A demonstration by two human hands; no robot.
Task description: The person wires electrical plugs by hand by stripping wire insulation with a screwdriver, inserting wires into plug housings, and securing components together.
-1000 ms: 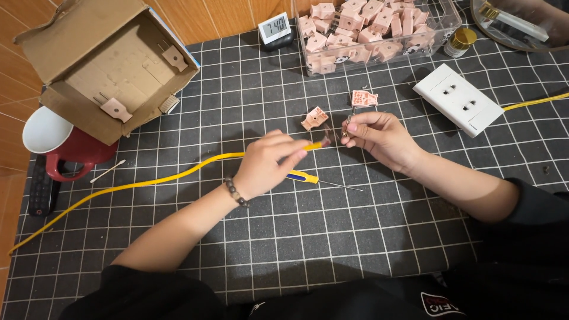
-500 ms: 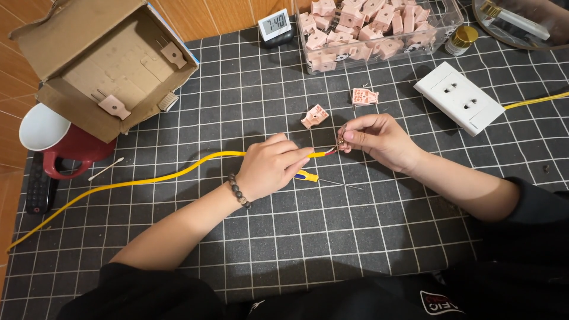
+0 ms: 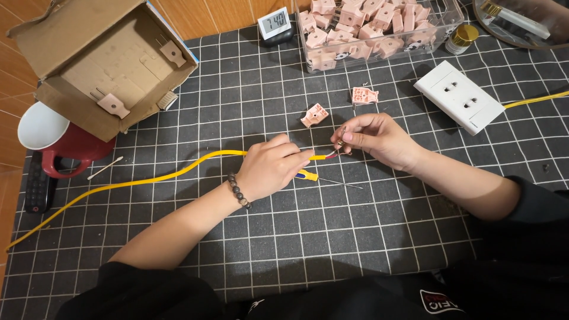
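Yellow cable: the yellow cable [image 3: 148,181] runs from the left edge of the mat, curves up and passes under the left hand; its end comes out at the fingertips and points toward the right hand.
Cable tip: the bared wire ends [image 3: 335,152] sit in the gap between the two hands, touching the right fingertips.
Left hand: the left hand [image 3: 271,168] lies knuckles up on the mat, wrist bent slightly, forearm coming from the lower left with a bead bracelet [image 3: 239,191] at the wrist.
Left fingers: curled and pressed together, thumb and forefinger pinching the cable just behind its end.
Right hand: the right hand [image 3: 379,139] is held just above the mat, palm turned down and to the left, forearm coming in from the right in a dark sleeve.
Right fingers: thumb and forefinger pinch the wire ends; the other fingers are curled loosely behind them.
Screwdriver: a small screwdriver [image 3: 329,179] with a yellow and blue handle lies on the mat, handle partly under the left hand, shaft pointing right.
Mat: the grid cutting mat [image 3: 355,237] is dark with pale lines.
Pink parts: two pink plastic pieces [image 3: 314,115] lie just above the hands; a clear bin [image 3: 379,29] of the same pieces stands farther back.
Socket: a white socket plate [image 3: 459,98] lies to the right.
Other: a cardboard box [image 3: 106,65] and a red mug [image 3: 53,142] are well off to the left.
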